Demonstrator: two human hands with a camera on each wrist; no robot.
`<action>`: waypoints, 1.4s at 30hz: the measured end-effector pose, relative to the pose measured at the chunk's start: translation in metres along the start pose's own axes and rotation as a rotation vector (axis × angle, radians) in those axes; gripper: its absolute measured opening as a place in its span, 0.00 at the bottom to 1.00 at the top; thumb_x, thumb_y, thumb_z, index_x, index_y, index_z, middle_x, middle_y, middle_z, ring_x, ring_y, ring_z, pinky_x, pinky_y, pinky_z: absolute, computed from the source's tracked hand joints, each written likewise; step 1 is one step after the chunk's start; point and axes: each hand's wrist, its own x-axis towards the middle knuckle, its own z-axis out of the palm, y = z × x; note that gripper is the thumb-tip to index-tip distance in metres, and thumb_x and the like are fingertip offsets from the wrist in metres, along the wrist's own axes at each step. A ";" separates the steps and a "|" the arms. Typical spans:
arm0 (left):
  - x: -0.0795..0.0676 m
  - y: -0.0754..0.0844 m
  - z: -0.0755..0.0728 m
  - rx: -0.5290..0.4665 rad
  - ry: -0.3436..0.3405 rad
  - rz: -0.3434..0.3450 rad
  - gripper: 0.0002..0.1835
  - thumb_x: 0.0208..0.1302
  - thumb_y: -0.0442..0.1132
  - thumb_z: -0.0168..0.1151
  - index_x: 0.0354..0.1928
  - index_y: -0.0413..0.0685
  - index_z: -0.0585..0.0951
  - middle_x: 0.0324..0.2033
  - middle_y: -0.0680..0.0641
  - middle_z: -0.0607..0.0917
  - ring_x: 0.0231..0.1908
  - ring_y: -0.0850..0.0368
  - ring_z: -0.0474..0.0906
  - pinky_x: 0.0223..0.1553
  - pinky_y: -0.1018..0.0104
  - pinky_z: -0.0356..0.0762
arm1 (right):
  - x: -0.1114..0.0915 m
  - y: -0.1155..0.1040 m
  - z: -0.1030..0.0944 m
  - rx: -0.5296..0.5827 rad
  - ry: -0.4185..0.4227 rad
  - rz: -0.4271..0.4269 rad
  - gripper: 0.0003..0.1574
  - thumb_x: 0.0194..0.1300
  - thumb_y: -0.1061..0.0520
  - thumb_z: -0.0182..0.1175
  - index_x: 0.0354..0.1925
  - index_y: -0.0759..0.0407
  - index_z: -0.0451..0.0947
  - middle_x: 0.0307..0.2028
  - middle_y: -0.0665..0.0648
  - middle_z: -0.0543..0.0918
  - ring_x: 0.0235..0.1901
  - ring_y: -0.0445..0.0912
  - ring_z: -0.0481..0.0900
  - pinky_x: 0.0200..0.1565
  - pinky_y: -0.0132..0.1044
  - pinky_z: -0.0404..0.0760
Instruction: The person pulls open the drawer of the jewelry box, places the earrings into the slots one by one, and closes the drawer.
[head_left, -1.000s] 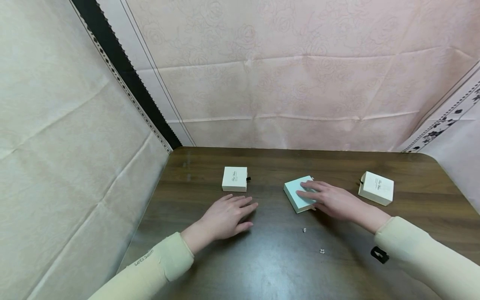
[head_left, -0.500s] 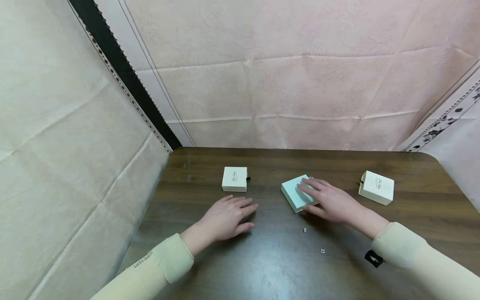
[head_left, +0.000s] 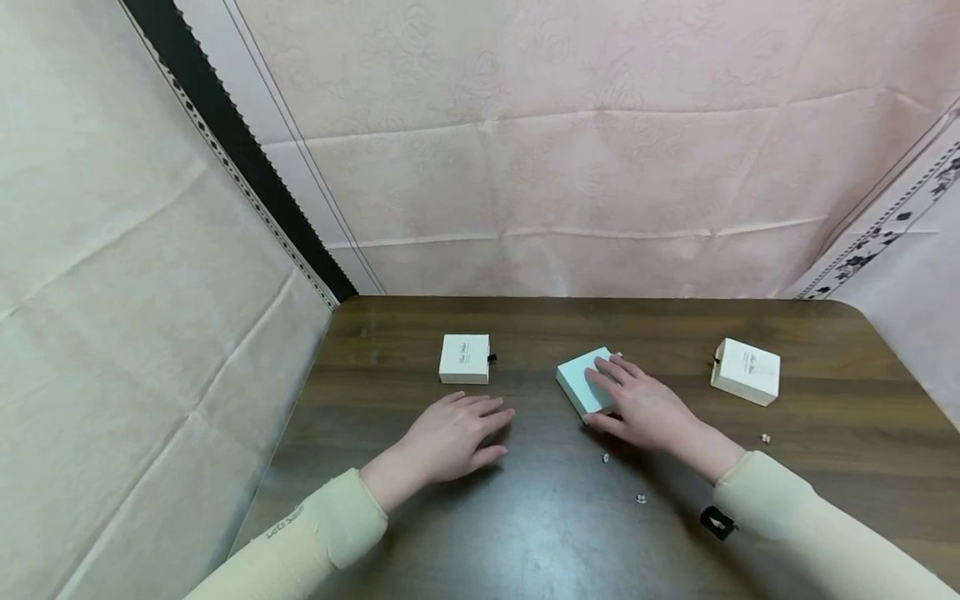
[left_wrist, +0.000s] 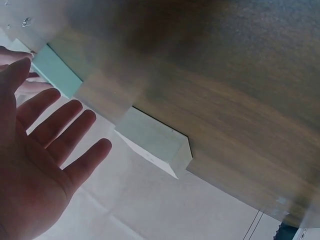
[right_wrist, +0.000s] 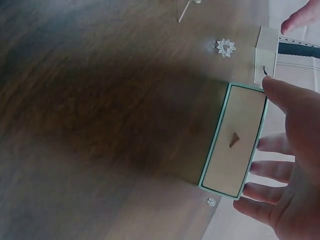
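My right hand [head_left: 648, 408] rests on a mint-green drawer box [head_left: 581, 383], fingers extended over its top and thumb at its near left corner. In the right wrist view the box's cream drawer front [right_wrist: 235, 140] shows a small brown ribbon tab [right_wrist: 234, 140], and the drawer sits inside the mint sleeve. My left hand [head_left: 453, 437] lies palm down with spread fingers, holding nothing, just in front of a white box [head_left: 463, 360] with a black tab. Near the right hand lie small sparkly studs [head_left: 606, 458], like earrings; one is star-shaped [right_wrist: 226, 48].
Another white box [head_left: 746, 371] with printed text stands at the right. A second stud [head_left: 641, 499] lies nearer the front, and another [head_left: 765, 438] beside the right sleeve. Pale patterned cloth [head_left: 562, 167] hangs behind the brown wooden table [head_left: 525, 517].
The right hand has shifted left and the mint box has slid slightly left with it. A stud once hidden by the right arm now shows. The left hand has stayed put.
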 end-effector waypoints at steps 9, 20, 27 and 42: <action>0.001 0.000 -0.002 -0.009 -0.004 -0.002 0.29 0.78 0.60 0.61 0.72 0.52 0.81 0.68 0.45 0.83 0.68 0.50 0.80 0.69 0.47 0.77 | 0.008 0.000 0.000 0.005 -0.004 -0.035 0.43 0.72 0.43 0.70 0.73 0.67 0.73 0.73 0.72 0.73 0.74 0.68 0.69 0.69 0.63 0.74; 0.001 -0.001 -0.003 -0.012 -0.004 0.007 0.28 0.79 0.59 0.61 0.71 0.52 0.81 0.68 0.45 0.83 0.67 0.51 0.80 0.68 0.48 0.78 | 0.019 0.006 -0.009 0.009 -0.085 -0.131 0.42 0.72 0.45 0.71 0.72 0.68 0.74 0.72 0.72 0.74 0.72 0.69 0.72 0.70 0.65 0.72; 0.000 0.000 -0.002 -0.016 -0.004 0.011 0.28 0.78 0.59 0.62 0.71 0.52 0.82 0.67 0.45 0.83 0.67 0.50 0.81 0.68 0.48 0.78 | 0.028 0.008 -0.015 -0.007 -0.138 -0.170 0.40 0.71 0.48 0.72 0.73 0.64 0.75 0.72 0.70 0.74 0.71 0.68 0.73 0.66 0.63 0.78; -0.001 0.002 -0.001 -0.032 -0.007 0.008 0.29 0.78 0.59 0.61 0.71 0.53 0.82 0.68 0.46 0.83 0.67 0.51 0.81 0.68 0.48 0.78 | 0.050 0.019 -0.018 -0.029 -0.200 -0.233 0.39 0.68 0.59 0.69 0.76 0.56 0.74 0.75 0.68 0.72 0.73 0.64 0.72 0.57 0.56 0.85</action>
